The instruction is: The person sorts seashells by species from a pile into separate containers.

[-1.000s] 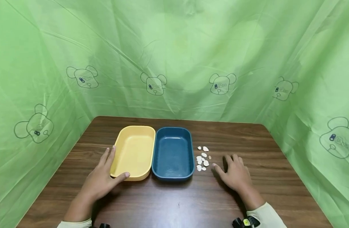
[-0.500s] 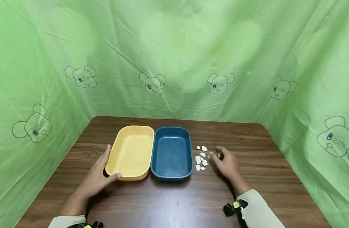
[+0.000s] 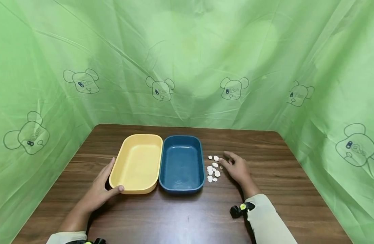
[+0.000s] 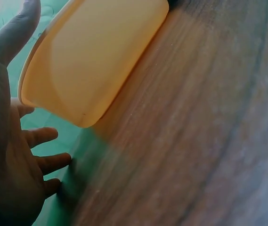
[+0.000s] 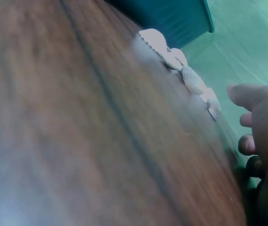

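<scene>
My left hand (image 3: 99,189) rests against the left side of a yellow tray (image 3: 115,166), its thumb at the near rim and its fingers along the side. In the left wrist view those fingers (image 4: 42,136) are spread, not curled round the tray. Several white seashells (image 5: 193,81), ribbed in the right wrist view, lie on the table right of a blue tray (image 3: 182,162). At their right edge is my right hand (image 3: 236,169), thumb tip close by the upper white shell (image 3: 216,158) and index finger reaching beyond it. Nothing shows between thumb and fingers.
Both trays stand side by side on a brown wooden table (image 3: 162,217), with nothing in them. A small tan shell (image 3: 221,167) lies under the right hand's thumb side. Green cloth (image 3: 187,61) hangs around the far edge and both sides.
My right hand has moved left and away from me, up to the shells. My left hand has slid slightly along the yellow tray's near left corner. The whole view has shifted a little.
</scene>
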